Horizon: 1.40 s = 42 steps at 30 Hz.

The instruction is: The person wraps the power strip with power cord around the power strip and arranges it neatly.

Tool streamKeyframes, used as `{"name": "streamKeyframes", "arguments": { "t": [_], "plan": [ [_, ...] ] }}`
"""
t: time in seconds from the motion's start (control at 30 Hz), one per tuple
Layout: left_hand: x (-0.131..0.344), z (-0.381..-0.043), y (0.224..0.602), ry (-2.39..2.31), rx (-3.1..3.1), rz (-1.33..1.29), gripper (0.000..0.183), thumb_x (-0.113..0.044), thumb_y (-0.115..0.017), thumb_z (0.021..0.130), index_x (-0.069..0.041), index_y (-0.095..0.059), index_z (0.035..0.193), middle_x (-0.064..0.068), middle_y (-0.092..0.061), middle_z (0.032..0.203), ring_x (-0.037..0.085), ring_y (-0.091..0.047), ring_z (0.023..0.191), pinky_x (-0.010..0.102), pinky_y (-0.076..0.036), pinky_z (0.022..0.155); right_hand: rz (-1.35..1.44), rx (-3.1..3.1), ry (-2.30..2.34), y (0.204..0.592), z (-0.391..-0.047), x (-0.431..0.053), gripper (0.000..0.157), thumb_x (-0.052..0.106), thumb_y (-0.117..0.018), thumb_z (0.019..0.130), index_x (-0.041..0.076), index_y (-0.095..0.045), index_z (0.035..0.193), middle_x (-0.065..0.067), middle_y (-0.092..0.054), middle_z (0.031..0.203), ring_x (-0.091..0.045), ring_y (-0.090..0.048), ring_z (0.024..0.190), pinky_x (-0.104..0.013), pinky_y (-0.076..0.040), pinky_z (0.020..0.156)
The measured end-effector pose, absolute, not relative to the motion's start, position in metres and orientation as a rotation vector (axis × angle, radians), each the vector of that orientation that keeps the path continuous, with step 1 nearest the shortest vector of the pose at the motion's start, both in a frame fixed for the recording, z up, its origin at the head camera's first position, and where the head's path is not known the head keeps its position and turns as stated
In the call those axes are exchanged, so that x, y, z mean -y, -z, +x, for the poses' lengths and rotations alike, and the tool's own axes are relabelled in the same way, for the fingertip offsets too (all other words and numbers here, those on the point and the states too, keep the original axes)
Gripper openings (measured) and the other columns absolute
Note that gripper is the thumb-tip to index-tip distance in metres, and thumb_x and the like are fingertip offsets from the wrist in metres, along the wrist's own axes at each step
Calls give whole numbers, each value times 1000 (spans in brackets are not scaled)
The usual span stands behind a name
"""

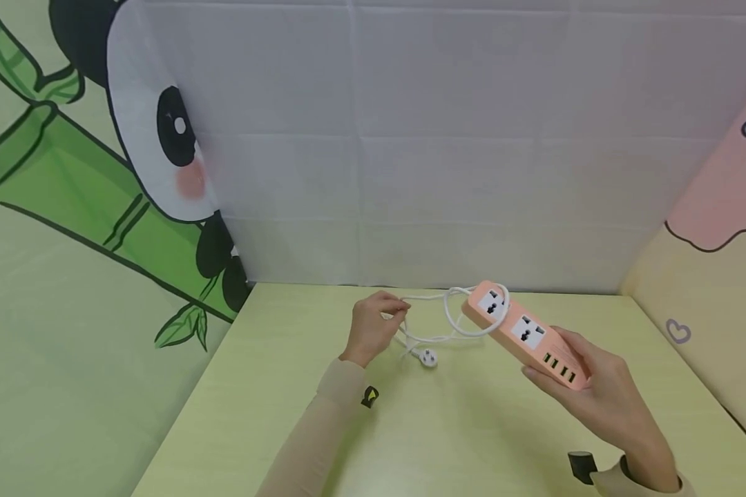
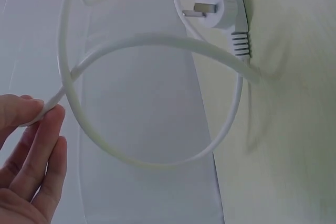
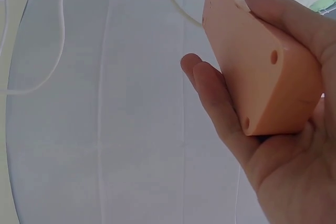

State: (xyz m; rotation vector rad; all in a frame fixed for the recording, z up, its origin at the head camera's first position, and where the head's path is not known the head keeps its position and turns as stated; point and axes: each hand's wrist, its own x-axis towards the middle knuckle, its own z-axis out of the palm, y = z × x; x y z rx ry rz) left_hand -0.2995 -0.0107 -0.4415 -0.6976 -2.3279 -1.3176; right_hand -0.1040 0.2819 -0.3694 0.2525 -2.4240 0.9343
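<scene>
My right hand (image 1: 609, 390) grips the near end of a pink power strip (image 1: 539, 339), thumb on one side and fingers on the other. The strip tilts above the table, its sockets and USB ports facing up. In the right wrist view its plain underside (image 3: 244, 59) shows. A white cord (image 1: 425, 339) loops across the strip's far end. Between thumb and fingertips, my left hand (image 1: 376, 324) pinches the cord, as the left wrist view shows with a loop of cord (image 2: 157, 39) hanging beside the fingers. The three-pin plug (image 1: 428, 357) dangles close over the table, right of the left hand.
A pale yellow-green table (image 1: 447, 435) spreads beneath both hands. Behind it stands a white sheet wall (image 1: 447, 172). A printed panda and bamboo cover the left wall (image 1: 68, 310), and a pink and cream print covers the right wall (image 1: 715, 290).
</scene>
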Motion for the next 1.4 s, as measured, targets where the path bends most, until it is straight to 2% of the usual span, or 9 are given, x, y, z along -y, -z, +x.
{"name": "streamKeyframes", "arguments": {
  "t": [0.33,0.5,0.67,0.93,1.0,1.13,1.2,1.3,1.4],
  "plan": [
    [20,-308,446,1325,2208,-562,10,-3,-76,87,-10,-83,91,2,-75,92,16,-72,76,32,-59,71,281,2461,-929,371,-104,-288,59,16,-90,77,18,-64,130,1,-68,97,-5,-54,73,-17,-43,60],
    [25,-314,450,1389,2153,-437,11,-1,-77,85,-9,-83,89,4,-75,91,17,-74,75,28,-58,69,257,2448,-910,371,-103,-297,61,14,-91,75,20,-64,130,3,-67,95,-4,-53,72,-16,-41,59],
    [23,-316,450,1444,2140,-465,10,0,-77,85,-8,-82,89,6,-75,90,20,-74,74,25,-58,67,248,2438,-918,368,-105,-304,61,14,-91,75,23,-65,129,7,-67,94,-5,-53,71,-17,-40,59],
    [19,-312,449,1420,2189,-466,6,-4,-76,88,-9,-80,88,3,-77,92,18,-73,74,23,-56,64,255,2441,-940,370,-112,-307,60,14,-90,76,21,-64,130,6,-67,94,-5,-53,70,-18,-41,59],
    [20,-310,449,1475,2212,-441,7,-6,-76,88,-8,-73,94,3,-77,90,17,-73,74,24,-54,61,241,2437,-942,372,-113,-308,59,14,-90,77,21,-65,130,6,-66,92,-5,-52,68,-18,-40,58],
    [20,-309,448,1561,2252,-437,26,-10,-76,90,-12,-61,111,4,-78,89,16,-73,76,26,-52,61,214,2434,-950,374,-117,-311,58,14,-89,78,20,-64,131,6,-64,87,-6,-50,65,-19,-40,56],
    [19,-309,448,1570,2269,-461,26,-12,-75,92,-12,-66,116,4,-78,90,17,-73,78,26,-52,64,202,2437,-962,375,-118,-312,59,14,-88,79,19,-64,132,6,-64,87,-6,-50,64,-20,-40,55],
    [20,-309,450,1578,2263,-506,21,-13,-72,95,-8,-75,115,5,-77,94,19,-73,83,24,-54,72,182,2449,-981,376,-120,-314,59,16,-87,81,18,-62,134,6,-64,87,-6,-51,65,-21,-41,55],
    [20,-309,452,1662,2244,-518,23,-14,-67,98,-5,-75,118,8,-73,96,21,-71,87,19,-54,74,157,2466,-991,377,-122,-316,60,18,-86,82,16,-61,136,5,-64,88,-7,-51,65,-22,-42,55]
  ]
}}
